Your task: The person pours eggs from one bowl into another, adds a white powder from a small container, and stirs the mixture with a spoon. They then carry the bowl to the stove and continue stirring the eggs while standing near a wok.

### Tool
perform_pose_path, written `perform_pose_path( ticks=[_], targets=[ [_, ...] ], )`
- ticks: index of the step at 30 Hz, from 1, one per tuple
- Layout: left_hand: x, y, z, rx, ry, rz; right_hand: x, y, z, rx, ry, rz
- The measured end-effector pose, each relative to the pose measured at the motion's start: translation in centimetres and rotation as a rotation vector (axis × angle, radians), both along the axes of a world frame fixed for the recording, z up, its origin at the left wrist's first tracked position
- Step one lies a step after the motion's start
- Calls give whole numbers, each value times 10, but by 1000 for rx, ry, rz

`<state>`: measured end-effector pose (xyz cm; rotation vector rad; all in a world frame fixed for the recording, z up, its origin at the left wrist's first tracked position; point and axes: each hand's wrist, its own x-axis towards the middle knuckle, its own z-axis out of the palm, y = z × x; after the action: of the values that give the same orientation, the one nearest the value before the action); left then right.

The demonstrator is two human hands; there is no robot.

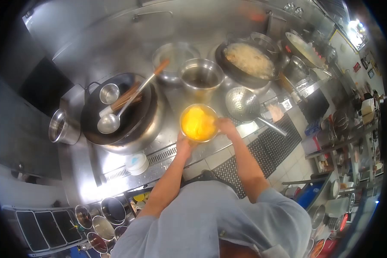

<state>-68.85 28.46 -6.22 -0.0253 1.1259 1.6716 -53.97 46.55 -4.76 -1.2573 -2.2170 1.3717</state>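
Note:
A round metal bowl (183, 134) of bright yellow liquid (198, 123), like beaten egg, is in front of me over the stove's front edge. My left hand (184, 144) grips its near left side from below. At the right rim, my right hand (226, 127) is closed, its fingers bent in toward the yellow liquid. Blur there hides what those fingers hold. Just beyond the bowl stands a metal pot (201, 88) of dark liquid. To the right lies a perforated strainer ladle (242, 104), its handle pointing toward me.
On the left, a big black wok (137, 122) holds a ladle (109, 123), a bamboo brush (127, 99) and a small metal cup (109, 93). Another wok (221, 58) of bubbling pale liquid is at the back right. A white stack of dishes (137, 164) sits near the front edge.

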Motion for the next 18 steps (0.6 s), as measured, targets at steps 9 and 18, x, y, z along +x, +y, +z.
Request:
perform_pose_path(
  ticks=[9,18],
  targets=[
    [1,1,-6,77,70,-94,13,-8,-13,128,-197,271],
    [8,8,-33,160,62,-71,16,-12,3,-145,-13,-211]
  ],
)
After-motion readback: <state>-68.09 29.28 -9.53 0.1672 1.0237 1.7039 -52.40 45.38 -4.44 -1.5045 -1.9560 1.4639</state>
